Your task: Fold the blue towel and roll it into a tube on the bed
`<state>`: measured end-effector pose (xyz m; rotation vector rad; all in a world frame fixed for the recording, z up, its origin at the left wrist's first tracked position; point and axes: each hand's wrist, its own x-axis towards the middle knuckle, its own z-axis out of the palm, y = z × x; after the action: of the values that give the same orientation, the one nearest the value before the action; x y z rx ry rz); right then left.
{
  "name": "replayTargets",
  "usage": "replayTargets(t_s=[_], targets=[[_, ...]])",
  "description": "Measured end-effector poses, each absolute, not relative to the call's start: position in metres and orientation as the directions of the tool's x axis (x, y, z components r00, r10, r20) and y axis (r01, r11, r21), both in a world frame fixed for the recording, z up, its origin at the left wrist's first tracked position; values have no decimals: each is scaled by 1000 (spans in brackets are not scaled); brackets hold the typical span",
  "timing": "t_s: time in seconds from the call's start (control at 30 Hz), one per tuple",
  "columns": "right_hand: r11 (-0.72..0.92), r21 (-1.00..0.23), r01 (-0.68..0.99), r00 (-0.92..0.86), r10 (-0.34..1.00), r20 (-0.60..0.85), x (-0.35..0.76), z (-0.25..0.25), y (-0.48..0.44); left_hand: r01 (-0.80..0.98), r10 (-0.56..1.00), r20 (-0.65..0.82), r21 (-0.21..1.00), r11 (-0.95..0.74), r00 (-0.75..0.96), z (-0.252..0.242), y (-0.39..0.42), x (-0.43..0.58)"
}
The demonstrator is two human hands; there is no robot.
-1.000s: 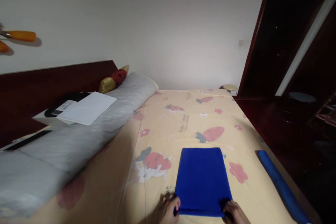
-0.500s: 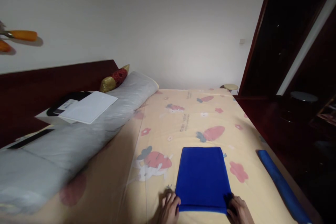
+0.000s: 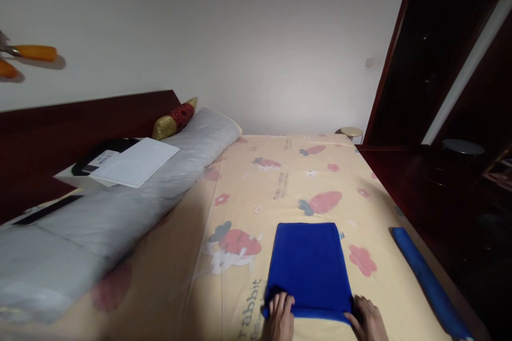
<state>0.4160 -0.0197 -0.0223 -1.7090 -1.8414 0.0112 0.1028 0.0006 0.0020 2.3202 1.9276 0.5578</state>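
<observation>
A blue cloth (image 3: pixel 310 269) lies flat on the patterned bed sheet, with a narrow fold along its near edge and a small tag on its right side. My left hand (image 3: pixel 282 317) rests over the left part of that fold, its fingers bent and closed on the fabric. At the near right corner, my right hand (image 3: pixel 368 318) has its thumb on the folded edge and its fingers curled beside the cloth. Part of the fold is hidden under both hands.
A rolled blue piece (image 3: pixel 434 282) lies along the bed's right edge. On the left, a long grey bolster-like bundle (image 3: pixel 132 213) bears a white board (image 3: pixel 138 162). Behind it are a red and gold pillow (image 3: pixel 176 120) and the dark headboard (image 3: pixel 80 117). A stool (image 3: pixel 351 132) stands beyond the bed.
My left hand has moved right from the cloth's near left corner onto the folded edge, uncovering printed lettering on the sheet. My right hand stays at the right corner, its fingers slightly shifted.
</observation>
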Motion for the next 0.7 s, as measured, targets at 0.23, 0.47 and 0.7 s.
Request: replayTargets(t_s=[0.23,0.47,0.7], targets=[[20,-555,832,74,986,146,410,2,-11,808,797,498,277,-519,341,-12,2,136],[309,-442,842,-173,931,323,340,-8,-9,871,758,615,226,-436,220,-25,2,143],[307,-363,880,-158,909,386,323,-45,-11,898,667,708,108,-426,231,-33,2,136]])
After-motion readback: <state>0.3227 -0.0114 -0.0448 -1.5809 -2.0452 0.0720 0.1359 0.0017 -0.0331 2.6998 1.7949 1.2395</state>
